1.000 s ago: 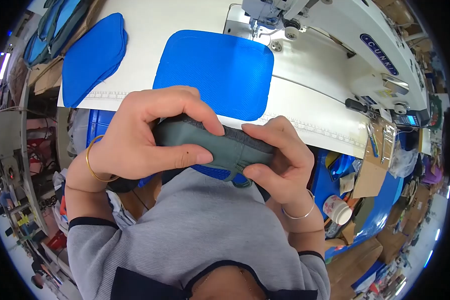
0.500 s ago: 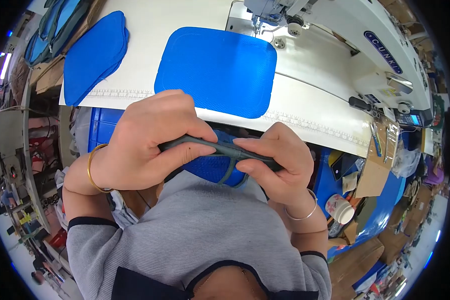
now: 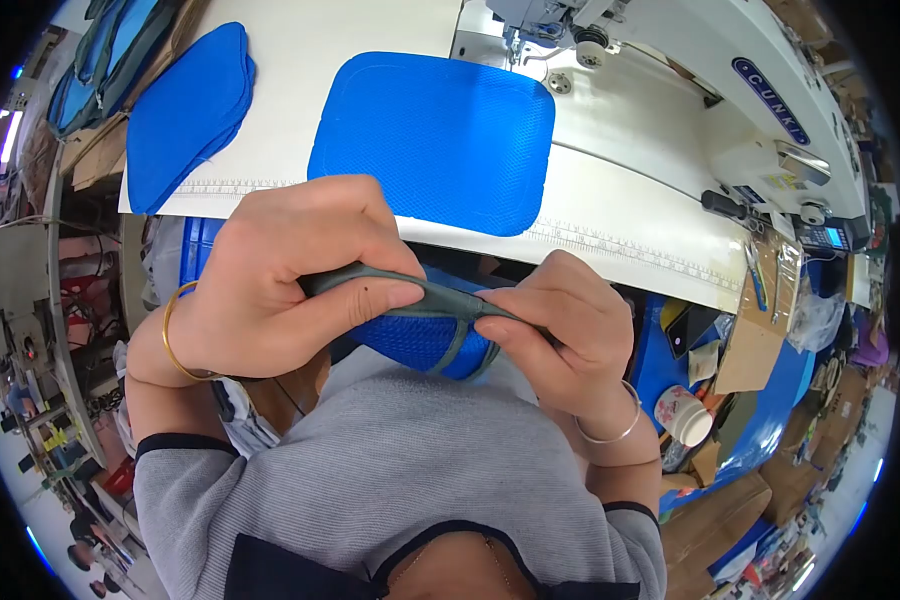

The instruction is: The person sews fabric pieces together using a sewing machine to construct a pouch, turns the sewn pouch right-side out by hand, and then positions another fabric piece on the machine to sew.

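Note:
A blue mesh piece with a dark grey-green fabric band (image 3: 440, 298) is held in front of the chest. My left hand (image 3: 305, 275) pinches the band between thumb and fingers on the left. On the right, my right hand (image 3: 565, 335) pinches the same band, its thumb and fingertip close to the left ones. The blue mesh part (image 3: 415, 340) hangs below the band, towards the grey shirt. Beyond the hands, a flat blue rounded panel (image 3: 435, 140) lies on the white table, its upper edge near the needle area of the sewing machine (image 3: 760, 130).
Stacked blue pieces (image 3: 185, 120) lie at the table's left, beside blue and dark green items (image 3: 105, 65). A black-handled tool (image 3: 722, 205) rests by the machine's base. A white cup (image 3: 685, 418) and cardboard (image 3: 748, 355) are at the right.
The band has turned from showing its broad face to a narrow, folded edge. Both hands have shifted slightly, and more of the blue mesh shows beneath.

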The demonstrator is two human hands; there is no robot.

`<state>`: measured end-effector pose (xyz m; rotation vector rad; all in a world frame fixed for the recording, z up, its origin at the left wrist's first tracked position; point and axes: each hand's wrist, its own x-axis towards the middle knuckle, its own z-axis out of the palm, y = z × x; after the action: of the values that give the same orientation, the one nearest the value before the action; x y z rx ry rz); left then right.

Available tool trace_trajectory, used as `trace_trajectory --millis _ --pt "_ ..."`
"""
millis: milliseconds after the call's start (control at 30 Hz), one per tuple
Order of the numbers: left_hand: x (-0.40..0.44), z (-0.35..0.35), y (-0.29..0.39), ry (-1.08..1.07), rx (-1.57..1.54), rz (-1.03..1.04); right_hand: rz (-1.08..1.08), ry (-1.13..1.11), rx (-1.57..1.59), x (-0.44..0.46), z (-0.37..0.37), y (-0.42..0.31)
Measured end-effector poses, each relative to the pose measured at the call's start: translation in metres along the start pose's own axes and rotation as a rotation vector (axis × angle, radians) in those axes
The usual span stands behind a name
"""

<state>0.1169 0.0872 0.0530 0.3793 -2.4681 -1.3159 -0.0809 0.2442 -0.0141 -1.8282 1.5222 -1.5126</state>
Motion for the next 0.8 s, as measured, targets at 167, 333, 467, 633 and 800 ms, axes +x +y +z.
trace_trajectory --millis 167,333,467,633,800 --pt "0.011 -0.008 0.000 -0.110 0.055 0.024 0.217 -0.123 0.118 0.008 -0.003 -0.008" --pt "0.022 -0.013 0.004 -0.115 0.018 -0.061 0.368 -0.095 0.281 0.007 -0.005 -0.005" --pt "0.023 -0.007 0.002 -0.020 -0.122 -0.095 0.457 -0.085 0.357 0.003 -0.005 -0.004" --pt "0.025 -0.015 -0.006 -0.089 -0.006 -0.054 0.408 -0.084 0.371 0.001 -0.003 0.002" --pt "0.039 -0.020 0.013 -0.085 0.311 0.120 0.449 -0.025 0.419 0.009 0.005 -0.005"
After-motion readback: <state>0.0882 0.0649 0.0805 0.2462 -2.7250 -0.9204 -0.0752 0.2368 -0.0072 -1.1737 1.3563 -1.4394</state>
